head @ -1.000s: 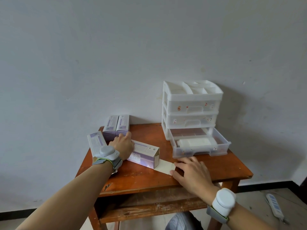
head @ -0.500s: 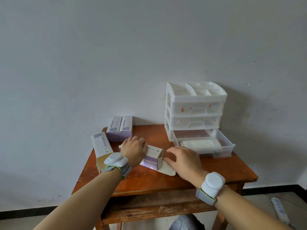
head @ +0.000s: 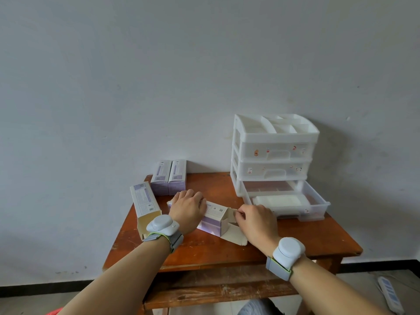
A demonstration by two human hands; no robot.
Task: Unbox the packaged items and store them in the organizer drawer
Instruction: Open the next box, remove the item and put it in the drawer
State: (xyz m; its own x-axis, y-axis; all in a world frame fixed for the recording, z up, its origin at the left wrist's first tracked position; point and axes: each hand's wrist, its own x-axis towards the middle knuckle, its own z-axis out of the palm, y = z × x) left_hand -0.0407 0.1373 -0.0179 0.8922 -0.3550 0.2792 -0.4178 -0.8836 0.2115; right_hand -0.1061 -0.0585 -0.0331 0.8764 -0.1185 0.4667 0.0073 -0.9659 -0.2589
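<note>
**Fig. Opening the third carton: hand positions and container contents**

The working carton [head: 213,211], white on top and purple on its side, lies flat near the middle of the desk [head: 227,253]. Its long axis runs from back-left to front-right, and the opened end faces the right grip [head: 256,220]. The left grip [head: 187,210] lies over the closed half, with fingers bent over the far edge, and holds the carton down. The right grip is narrow and pinches the end flap [head: 231,212] at the mouth; a larger flap is spread on the desk below it. The right grip is therefore the nearer one to the opening. Any withdrawal would probably run along the long axis, toward front-right. The contents of the carton are not visible.

To the left, touching the left wrist, lies an opened carton [head: 144,201] with its mouth toward the viewer. Two sealed cartons [head: 169,177] lie side by side at the back.

The plastic organizer [head: 272,144] stands at back-right. Its upper two drawers are closed. The bottom drawer [head: 314,204] is pulled out and holds one flat white packet [head: 279,199], with room left beside it.
</note>
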